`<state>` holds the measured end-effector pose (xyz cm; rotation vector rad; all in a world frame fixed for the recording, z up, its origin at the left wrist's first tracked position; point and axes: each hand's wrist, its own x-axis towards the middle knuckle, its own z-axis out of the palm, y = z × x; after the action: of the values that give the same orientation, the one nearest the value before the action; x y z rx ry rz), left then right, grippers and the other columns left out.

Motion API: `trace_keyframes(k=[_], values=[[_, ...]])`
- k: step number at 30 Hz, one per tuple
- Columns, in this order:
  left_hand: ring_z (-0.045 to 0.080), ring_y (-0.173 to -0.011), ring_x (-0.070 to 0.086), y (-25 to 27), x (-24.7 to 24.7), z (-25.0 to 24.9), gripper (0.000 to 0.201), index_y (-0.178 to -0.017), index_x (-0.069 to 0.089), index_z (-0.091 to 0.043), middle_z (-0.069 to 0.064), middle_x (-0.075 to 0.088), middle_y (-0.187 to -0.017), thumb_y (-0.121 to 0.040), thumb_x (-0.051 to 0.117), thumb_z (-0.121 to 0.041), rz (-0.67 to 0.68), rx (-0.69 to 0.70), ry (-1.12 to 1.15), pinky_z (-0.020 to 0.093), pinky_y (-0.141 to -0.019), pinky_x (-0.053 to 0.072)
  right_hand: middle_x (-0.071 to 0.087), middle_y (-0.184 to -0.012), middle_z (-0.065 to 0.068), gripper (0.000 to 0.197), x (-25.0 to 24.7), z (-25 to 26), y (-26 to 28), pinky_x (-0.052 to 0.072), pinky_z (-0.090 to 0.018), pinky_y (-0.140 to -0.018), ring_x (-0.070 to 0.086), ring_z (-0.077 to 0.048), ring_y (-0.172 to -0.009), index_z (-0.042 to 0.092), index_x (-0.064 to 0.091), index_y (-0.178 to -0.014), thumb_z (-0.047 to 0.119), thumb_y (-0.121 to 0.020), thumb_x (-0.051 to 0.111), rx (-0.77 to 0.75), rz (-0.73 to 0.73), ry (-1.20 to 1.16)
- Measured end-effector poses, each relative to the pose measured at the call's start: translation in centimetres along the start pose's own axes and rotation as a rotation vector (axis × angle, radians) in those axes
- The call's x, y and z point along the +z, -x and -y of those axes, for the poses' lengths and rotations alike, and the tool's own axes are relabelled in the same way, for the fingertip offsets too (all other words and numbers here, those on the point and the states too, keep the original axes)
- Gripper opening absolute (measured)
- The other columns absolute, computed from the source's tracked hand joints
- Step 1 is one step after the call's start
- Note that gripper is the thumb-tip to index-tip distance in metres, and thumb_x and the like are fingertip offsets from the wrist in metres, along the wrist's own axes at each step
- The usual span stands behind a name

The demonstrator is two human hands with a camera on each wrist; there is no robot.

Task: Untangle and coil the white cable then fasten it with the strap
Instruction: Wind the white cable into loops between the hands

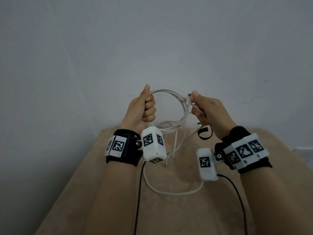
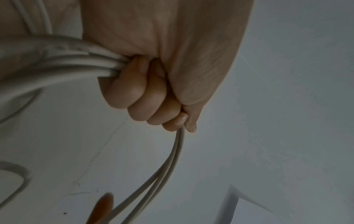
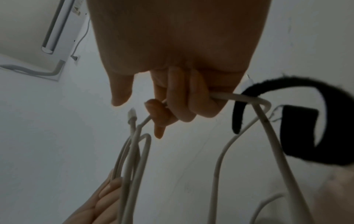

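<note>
My left hand (image 1: 147, 107) is raised in a fist and grips several loops of the white cable (image 1: 176, 97); the left wrist view shows the strands (image 2: 80, 65) entering the fist (image 2: 145, 97) and two leaving below. My right hand (image 1: 201, 107) holds the cable near its plug end (image 1: 188, 99), with the connector pointing up beside the thumb. In the right wrist view the fingers (image 3: 184, 97) curl round the cable (image 3: 239, 97). A black strap (image 1: 205, 132) hangs on the cable under the right hand and shows as a curled band (image 3: 298, 134). More cable (image 1: 171, 190) lies slack on the table.
A beige table (image 1: 101, 192) runs forward to a plain grey-white wall (image 1: 152, 39). Black leads (image 1: 138, 192) from the wrist cameras trail toward me. The right wrist view shows a wall-mounted unit (image 3: 57, 30) with a pipe high up.
</note>
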<state>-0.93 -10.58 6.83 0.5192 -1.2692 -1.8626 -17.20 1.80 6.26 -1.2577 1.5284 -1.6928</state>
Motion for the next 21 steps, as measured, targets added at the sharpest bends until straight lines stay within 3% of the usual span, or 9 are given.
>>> trace_keyframes(k=[2,3,6,11,14,21], values=[[0.002,-0.033,0.014,0.03,0.23,0.00,0.044,-0.063,0.032,-0.022,-0.011,0.020,-0.044,-0.097,0.045,-0.047,0.005,-0.007,0.037,0.018,-0.035,0.008,0.040,-0.056,0.006,0.059,0.25,-0.22,0.07,0.019,-0.020,-0.043,0.022,-0.010,-0.047,-0.001,0.066,-0.102,0.055,-0.085,0.053,-0.014,0.057,0.035],[0.002,-0.032,0.014,0.03,0.31,0.00,0.044,-0.063,0.032,-0.022,-0.011,0.019,-0.044,-0.097,0.044,-0.047,0.010,-0.012,0.055,0.018,-0.035,0.008,0.041,-0.057,0.006,0.058,0.42,-0.28,0.12,0.019,-0.020,-0.043,0.023,-0.010,-0.048,0.005,0.070,-0.102,0.057,-0.081,0.053,-0.016,0.077,0.043],[0.002,-0.032,0.014,-0.02,0.45,0.02,0.045,-0.063,0.031,-0.022,-0.011,0.019,-0.043,-0.098,0.042,-0.048,0.031,-0.021,0.091,0.018,-0.035,0.008,0.041,-0.055,0.007,0.044,0.68,-0.38,0.21,0.019,-0.022,-0.045,0.025,-0.010,-0.048,0.018,0.074,-0.099,0.053,-0.082,0.053,-0.010,0.112,0.030],[0.002,-0.030,0.015,-0.12,0.57,0.09,0.046,-0.062,0.032,-0.021,-0.011,0.020,-0.042,-0.097,0.041,-0.049,0.055,-0.026,0.132,0.016,-0.032,0.010,0.034,-0.054,0.003,0.032,0.83,-0.28,0.22,0.017,-0.022,-0.044,0.023,-0.009,-0.045,0.016,0.074,-0.082,0.040,-0.090,0.055,-0.050,0.098,0.028],[0.002,-0.032,0.014,-0.12,0.64,0.16,0.045,-0.062,0.033,-0.021,-0.011,0.020,-0.043,-0.098,0.041,-0.048,0.056,-0.021,0.114,0.016,-0.033,0.009,0.032,-0.047,0.009,0.033,0.96,-0.47,0.12,0.021,-0.016,-0.040,0.022,-0.006,-0.041,0.013,0.067,-0.071,0.032,-0.094,0.055,-0.095,0.054,0.082],[0.003,-0.033,0.018,-0.22,-0.06,0.30,0.045,-0.064,0.035,-0.019,-0.010,0.024,-0.046,-0.099,0.040,-0.046,0.118,-0.076,0.010,0.016,-0.032,0.015,0.035,-0.038,0.014,0.037,0.66,-0.61,-0.01,0.024,-0.010,-0.039,0.027,-0.002,-0.035,0.010,0.058,-0.063,0.027,-0.096,0.053,-0.110,0.028,0.166]])
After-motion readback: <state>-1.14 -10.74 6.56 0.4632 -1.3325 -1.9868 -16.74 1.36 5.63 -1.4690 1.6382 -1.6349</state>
